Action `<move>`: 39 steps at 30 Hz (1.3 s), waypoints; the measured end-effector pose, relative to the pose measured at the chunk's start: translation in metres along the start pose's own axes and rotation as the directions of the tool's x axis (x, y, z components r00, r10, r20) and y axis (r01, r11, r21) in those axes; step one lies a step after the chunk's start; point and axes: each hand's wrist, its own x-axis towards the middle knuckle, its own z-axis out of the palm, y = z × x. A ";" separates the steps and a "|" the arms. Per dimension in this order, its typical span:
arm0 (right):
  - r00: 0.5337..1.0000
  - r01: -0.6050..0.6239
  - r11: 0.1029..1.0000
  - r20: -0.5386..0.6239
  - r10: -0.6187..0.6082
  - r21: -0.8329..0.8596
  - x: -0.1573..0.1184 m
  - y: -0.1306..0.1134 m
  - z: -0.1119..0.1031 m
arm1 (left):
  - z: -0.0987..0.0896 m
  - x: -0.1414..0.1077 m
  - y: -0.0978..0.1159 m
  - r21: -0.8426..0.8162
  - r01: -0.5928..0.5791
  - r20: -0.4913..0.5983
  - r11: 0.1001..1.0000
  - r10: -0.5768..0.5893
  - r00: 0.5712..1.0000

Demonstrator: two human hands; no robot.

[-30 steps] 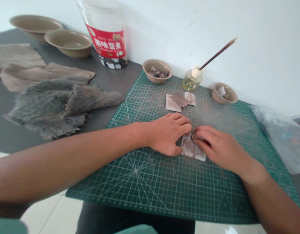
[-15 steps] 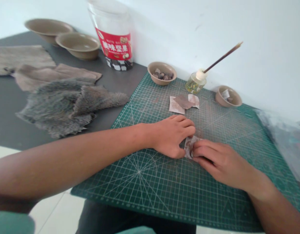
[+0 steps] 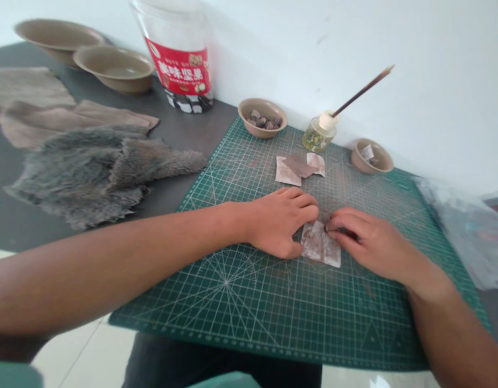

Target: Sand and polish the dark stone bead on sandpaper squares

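A worn, brown-stained square of sandpaper point(image 3: 322, 248) lies fairly flat on the green cutting mat point(image 3: 257, 307). My left hand point(image 3: 283, 222) presses its left edge down with curled fingers and thumb. At the upper right of the sheet my right hand point(image 3: 364, 237) is closed in a pinch, its fingertips on a small dark piece point(image 3: 326, 228); the fingers hide most of it, so its kind cannot be made out. Farther back on the mat lie several more sandpaper scraps point(image 3: 288, 172), one with its brown side up.
Along the wall stand a bowl point(image 3: 243, 117) of small brown-grey lumps, a glass jar point(image 3: 318, 137) with a brush-like stick, and another small bowl point(image 3: 380, 166). Leftward are grey furry cloth point(image 3: 79, 178), a red-labelled plastic tub point(image 3: 180, 67) and two larger bowls point(image 3: 130, 81). Clear plastic point(image 3: 467, 231) lies right.
My right hand has moved up and slightly right, uncovering more of the sandpaper, which now lies flatter. The left hand stays at its left edge. The whole view has shifted slightly.
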 end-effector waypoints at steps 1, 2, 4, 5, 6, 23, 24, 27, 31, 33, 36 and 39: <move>0.999 0.027 0.999 0.043 -0.029 0.029 -0.001 -0.001 0.000 | 0.000 0.000 0.000 -0.001 -0.005 -0.003 1.000 0.005 1.000; 0.993 0.073 0.996 0.086 -0.078 0.060 -0.001 -0.002 0.000 | 0.001 0.000 -0.001 -0.004 -0.014 -0.008 1.000 0.014 1.000; 0.983 0.146 0.986 0.101 -0.154 0.086 -0.001 -0.004 0.001 | 0.002 0.000 -0.001 -0.011 -0.028 -0.019 1.000 0.028 0.999; 0.985 0.150 0.986 0.072 -0.155 0.070 0.000 -0.004 0.001 | 0.002 0.000 -0.001 -0.013 -0.028 -0.022 1.000 0.028 0.999; 0.991 0.132 0.991 0.028 -0.133 0.038 0.000 -0.003 0.002 | 0.002 0.001 -0.001 -0.013 -0.024 -0.022 1.000 0.023 0.999; 0.984 0.152 0.986 0.084 -0.157 0.073 -0.002 0.001 0.002 | 0.000 0.002 0.000 -0.003 -0.023 0.000 1.000 0.023 1.000; 0.987 0.152 0.987 0.052 -0.155 0.060 -0.001 0.000 0.003 | 0.000 0.002 0.000 -0.005 -0.022 -0.001 1.000 0.022 1.000; 0.995 0.056 0.998 -0.080 -0.056 -0.012 0.000 0.004 0.004 | 0.000 0.001 0.000 0.001 -0.007 0.003 1.000 0.007 1.000; 0.992 0.117 0.991 0.047 -0.120 0.066 -0.001 0.002 0.005 | 0.001 0.001 0.000 0.001 -0.017 0.000 1.000 0.017 1.000; 0.988 0.139 0.987 0.050 -0.144 0.077 -0.001 0.001 0.007 | 0.001 0.001 0.000 0.000 -0.025 -0.006 1.000 0.025 1.000; 0.997 0.020 1.000 -0.071 -0.020 -0.002 -0.001 0.006 0.006 | 0.001 0.000 0.000 -0.001 -0.015 -0.007 1.000 0.015 1.000; 1.000 -0.003 0.999 0.000 0.003 0.036 -0.003 0.009 0.003 | 0.002 0.000 -0.001 -0.004 -0.010 -0.012 1.000 0.010 1.000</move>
